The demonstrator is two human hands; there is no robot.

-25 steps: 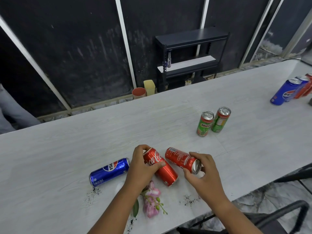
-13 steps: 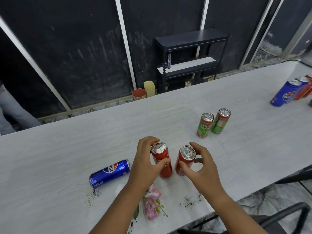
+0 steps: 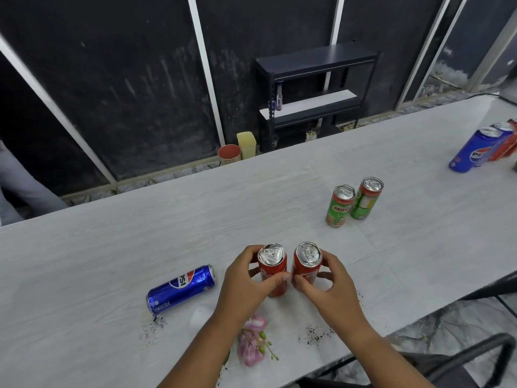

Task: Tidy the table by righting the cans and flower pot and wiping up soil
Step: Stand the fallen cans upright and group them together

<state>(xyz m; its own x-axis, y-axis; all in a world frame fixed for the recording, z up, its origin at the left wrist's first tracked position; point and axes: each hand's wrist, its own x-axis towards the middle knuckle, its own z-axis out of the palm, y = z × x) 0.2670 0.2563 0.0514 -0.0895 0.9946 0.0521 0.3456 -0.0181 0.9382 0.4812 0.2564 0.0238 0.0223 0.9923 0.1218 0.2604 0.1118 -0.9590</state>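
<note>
Left hand (image 3: pixel 246 284) grips left red can (image 3: pixel 272 271); right hand (image 3: pixel 331 288) grips right red can (image 3: pixel 306 266). The 2 stand upright on worktop (image 3: pixel 140 233). Blue can (image 3: pixel 181 288) lies left of hands. Soil (image 3: pixel 316 336) beside right wrist.

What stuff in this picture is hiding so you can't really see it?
Head view only.
Flower pot: only pink flowers show; the left forearm covers whatever lies beneath.
Far-right red cans: cut off by the frame edge.
White blob beside the lying Pepsi can: too blurred to identify.
Items on the shelf: too small.
</note>
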